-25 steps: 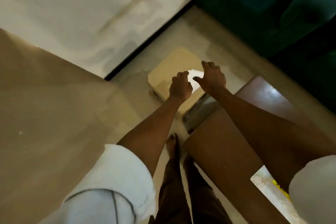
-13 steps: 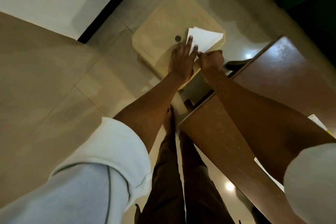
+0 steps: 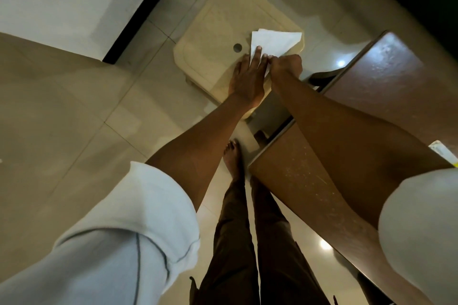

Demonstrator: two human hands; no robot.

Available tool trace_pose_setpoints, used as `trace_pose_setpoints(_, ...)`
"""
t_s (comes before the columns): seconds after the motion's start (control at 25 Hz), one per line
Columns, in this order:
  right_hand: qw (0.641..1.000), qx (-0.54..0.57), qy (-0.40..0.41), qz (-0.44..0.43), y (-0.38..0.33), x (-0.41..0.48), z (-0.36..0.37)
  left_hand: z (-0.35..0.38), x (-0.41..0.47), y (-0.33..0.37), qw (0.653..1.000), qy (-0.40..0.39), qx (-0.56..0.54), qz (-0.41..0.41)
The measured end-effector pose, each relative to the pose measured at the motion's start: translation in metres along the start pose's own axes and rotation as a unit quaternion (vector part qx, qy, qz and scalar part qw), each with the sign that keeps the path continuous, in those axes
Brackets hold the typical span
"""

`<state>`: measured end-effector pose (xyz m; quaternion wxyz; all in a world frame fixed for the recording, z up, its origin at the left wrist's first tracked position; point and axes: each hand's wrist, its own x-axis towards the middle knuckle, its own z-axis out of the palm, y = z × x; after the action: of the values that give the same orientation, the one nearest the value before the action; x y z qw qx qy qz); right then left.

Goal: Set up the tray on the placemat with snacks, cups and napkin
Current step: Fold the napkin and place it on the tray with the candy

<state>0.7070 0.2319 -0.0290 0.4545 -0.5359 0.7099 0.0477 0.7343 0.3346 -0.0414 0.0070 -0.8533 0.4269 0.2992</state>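
While the napkin [image 3: 277,41] lies on the right, near part of the cream stool [image 3: 213,32], both hands are on it from the near side. The left hand [image 3: 247,77] is laid flat, its fingers straight and close together, the middle fingertip pressing the paper down just right of the stool's round hole. The right hand [image 3: 286,67] sits touching it on the right, knuckles up and fingers curled, and looks to be pinching the napkin's near edge; the fingertips themselves are partly hidden.

The napkin is white and looks folded. Its broad edge is the far one, running left to right, and the sheet narrows towards the hands, so the paper lies straight ahead of both palms, away from the body.

The brown table [image 3: 371,86] stands to the right of the stool and nearer the person. A pale corner of something [image 3: 442,153] shows on it at the right edge, too little to name. My judgement is that the napkin must travel right and near to reach the table, and the right hand, already gripping on that side, is better placed to carry it.
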Motion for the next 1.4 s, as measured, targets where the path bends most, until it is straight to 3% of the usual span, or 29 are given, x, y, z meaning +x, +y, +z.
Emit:
trace_pose_setpoints(0.32, 0.996, 0.070, 0.021, -0.041, 0.002, 0.002, 0.000, -0.013, 0.000, 0.001, 0.997, 0.012, -0.069, 0.012)
trace_pose_setpoints(0.56, 0.988, 0.152, -0.037, -0.023, 0.003, 0.011, 0.001, -0.019, 0.003, -0.003, 0.994, 0.027, -0.095, 0.053)
trace_pose_setpoints(0.72, 0.978, 0.192, -0.081, -0.005, -0.001, 0.011, -0.004, -0.021, 0.005, -0.006, 0.973, 0.045, -0.226, 0.025)
trace_pose_setpoints(0.8, 0.965, 0.242, -0.103, 0.010, 0.002, 0.003, -0.016, -0.024, -0.004, -0.001, 0.945, 0.068, -0.319, -0.005)
trace_pose_setpoints(0.84, 0.960, 0.260, -0.105, 0.016, 0.003, -0.004, -0.028, -0.031, -0.011, 0.005, 0.916, 0.079, -0.394, -0.020)
trace_pose_setpoints(0.88, 0.957, 0.269, -0.105, 0.028, 0.007, -0.006, -0.032, -0.031, -0.014, 0.008, 0.864, 0.080, -0.492, -0.068)
trace_pose_setpoints(1.0, 0.945, 0.308, -0.113, 0.009, 0.008, -0.028, -0.085, -0.065, -0.033, 0.035, 0.666, 0.027, -0.726, -0.171)
trace_pose_setpoints(1.04, 0.941, 0.319, -0.110, -0.012, 0.005, -0.040, -0.115, -0.087, -0.042, 0.052, 0.637, -0.005, -0.751, -0.174)
trace_pose_setpoints(1.12, 0.944, 0.305, -0.122, -0.039, 0.010, -0.060, -0.154, -0.107, -0.059, 0.076, 0.617, -0.057, -0.767, -0.167)
trace_pose_setpoints(1.2, 0.948, 0.287, -0.125, -0.062, 0.020, -0.085, -0.202, -0.132, -0.081, 0.106, 0.624, -0.085, -0.763, -0.146)
trace_pose_setpoints(1.4, 0.940, 0.320, -0.066, -0.096, 0.055, -0.181, -0.338, -0.185, -0.170, 0.212, 0.679, -0.126, -0.720, -0.065)
